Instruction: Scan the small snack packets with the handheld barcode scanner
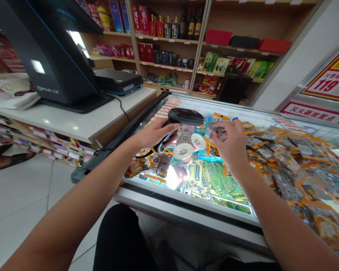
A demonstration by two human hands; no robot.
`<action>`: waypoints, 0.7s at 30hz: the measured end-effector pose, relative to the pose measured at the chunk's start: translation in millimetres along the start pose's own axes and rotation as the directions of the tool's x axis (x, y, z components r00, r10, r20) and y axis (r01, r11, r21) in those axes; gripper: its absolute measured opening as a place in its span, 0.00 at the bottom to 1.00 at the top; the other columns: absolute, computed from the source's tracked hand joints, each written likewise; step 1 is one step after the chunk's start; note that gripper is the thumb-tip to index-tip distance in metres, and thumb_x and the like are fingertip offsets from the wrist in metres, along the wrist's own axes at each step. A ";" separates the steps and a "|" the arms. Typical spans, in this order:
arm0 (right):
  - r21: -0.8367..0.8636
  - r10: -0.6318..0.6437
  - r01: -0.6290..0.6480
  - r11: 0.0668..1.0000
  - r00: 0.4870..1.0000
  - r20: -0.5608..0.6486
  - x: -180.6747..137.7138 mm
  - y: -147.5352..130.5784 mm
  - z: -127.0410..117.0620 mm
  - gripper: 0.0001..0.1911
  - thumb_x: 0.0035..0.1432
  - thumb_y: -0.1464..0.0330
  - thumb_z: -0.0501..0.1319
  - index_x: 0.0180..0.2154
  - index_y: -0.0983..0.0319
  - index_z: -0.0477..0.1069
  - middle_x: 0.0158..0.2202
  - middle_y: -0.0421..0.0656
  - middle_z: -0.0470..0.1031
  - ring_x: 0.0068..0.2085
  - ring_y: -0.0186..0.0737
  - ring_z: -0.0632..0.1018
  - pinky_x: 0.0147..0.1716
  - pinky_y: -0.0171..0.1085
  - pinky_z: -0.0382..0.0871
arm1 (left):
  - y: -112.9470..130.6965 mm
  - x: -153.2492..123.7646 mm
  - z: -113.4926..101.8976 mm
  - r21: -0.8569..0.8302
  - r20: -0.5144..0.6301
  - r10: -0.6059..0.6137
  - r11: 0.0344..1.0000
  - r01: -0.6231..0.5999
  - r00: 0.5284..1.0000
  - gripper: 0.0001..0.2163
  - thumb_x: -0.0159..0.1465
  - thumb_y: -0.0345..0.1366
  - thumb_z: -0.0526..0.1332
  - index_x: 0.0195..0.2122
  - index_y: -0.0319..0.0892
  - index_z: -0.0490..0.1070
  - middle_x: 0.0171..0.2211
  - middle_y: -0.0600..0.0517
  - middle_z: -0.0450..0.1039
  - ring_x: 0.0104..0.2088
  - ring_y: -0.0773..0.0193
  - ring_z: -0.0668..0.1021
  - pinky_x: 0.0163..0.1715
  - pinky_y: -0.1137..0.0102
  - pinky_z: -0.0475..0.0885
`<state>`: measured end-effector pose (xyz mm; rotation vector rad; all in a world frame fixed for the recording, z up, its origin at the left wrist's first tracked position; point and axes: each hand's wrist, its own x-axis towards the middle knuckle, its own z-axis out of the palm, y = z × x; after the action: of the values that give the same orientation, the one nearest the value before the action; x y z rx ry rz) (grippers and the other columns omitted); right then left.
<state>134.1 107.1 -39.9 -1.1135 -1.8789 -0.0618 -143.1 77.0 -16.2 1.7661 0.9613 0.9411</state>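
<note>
My left hand (158,133) is wrapped round the handle of a black barcode scanner (186,116), whose head points right. Facing it, my right hand (230,141) pinches a small snack packet (214,124) with an orange top edge and a printed label. Both are held above the glass top of a display case (183,194). Under the scanner sit two round tubs with white lids (183,151). A few brown snack packets (161,165) lie near my left wrist. To the right of my right hand spreads a big heap of orange-edged snack packets (288,158).
A black checkout terminal (64,56) and a weighing scale (118,79) stand on a white counter (73,126) at left. Shelves (166,37) with bottles and boxes line the back. Another person's sandalled foot (15,160) shows at far left. Red-and-white signs (327,75) hang at right.
</note>
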 end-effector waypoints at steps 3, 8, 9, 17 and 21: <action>-0.016 -0.009 0.009 1.000 1.000 0.007 -0.8 -0.6 0.7 0.09 0.62 0.71 0.60 0.44 0.60 0.75 0.42 0.46 0.65 0.34 0.39 0.73 0.43 0.45 0.75 | -0.5 0.8 -0.7 -0.027 0.009 0.009 1.000 -0.009 1.000 0.17 0.69 0.52 0.57 0.35 0.41 0.66 0.22 0.54 0.70 0.18 0.70 0.70 0.19 0.73 0.63; -0.003 -0.022 0.022 1.000 1.000 0.017 -2.4 -1.3 2.3 0.09 0.63 0.71 0.59 0.44 0.61 0.75 0.43 0.46 0.65 0.35 0.38 0.74 0.43 0.44 0.75 | -0.5 1.0 -1.5 -0.095 0.023 0.030 0.995 -0.027 0.999 0.17 0.69 0.52 0.58 0.37 0.41 0.66 0.24 0.54 0.71 0.18 0.70 0.71 0.19 0.73 0.64; -0.005 -0.023 0.023 1.000 1.000 0.019 -2.3 -1.6 2.6 0.08 0.63 0.71 0.59 0.43 0.60 0.75 0.42 0.46 0.66 0.35 0.38 0.74 0.43 0.45 0.75 | -0.2 0.8 -1.6 -0.103 0.025 0.028 0.994 -0.025 0.999 0.17 0.69 0.51 0.58 0.37 0.41 0.66 0.24 0.54 0.71 0.18 0.70 0.71 0.19 0.73 0.64; -0.216 0.046 -0.040 0.976 0.999 0.024 10.1 22.7 -18.5 0.14 0.61 0.70 0.58 0.46 0.59 0.78 0.42 0.50 0.70 0.38 0.46 0.74 0.45 0.52 0.71 | 3.6 2.6 -9.9 -0.102 -0.186 0.052 0.992 -0.072 0.981 0.14 0.66 0.47 0.62 0.31 0.42 0.65 0.22 0.55 0.69 0.16 0.73 0.69 0.18 0.75 0.63; -0.536 0.260 -0.198 0.821 0.965 0.042 8.0 43.9 -37.3 0.15 0.62 0.65 0.61 0.46 0.62 0.82 0.45 0.62 0.73 0.50 0.70 0.72 0.44 0.68 0.62 | 4.0 4.1 -18.7 -0.111 -0.344 0.026 0.992 -0.068 0.939 0.13 0.65 0.46 0.61 0.33 0.42 0.64 0.23 0.55 0.70 0.16 0.73 0.70 0.16 0.76 0.63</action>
<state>189.6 121.4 -29.2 -1.7493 -1.8601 -0.4095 -157.1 85.7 -5.8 1.5577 1.0562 1.3404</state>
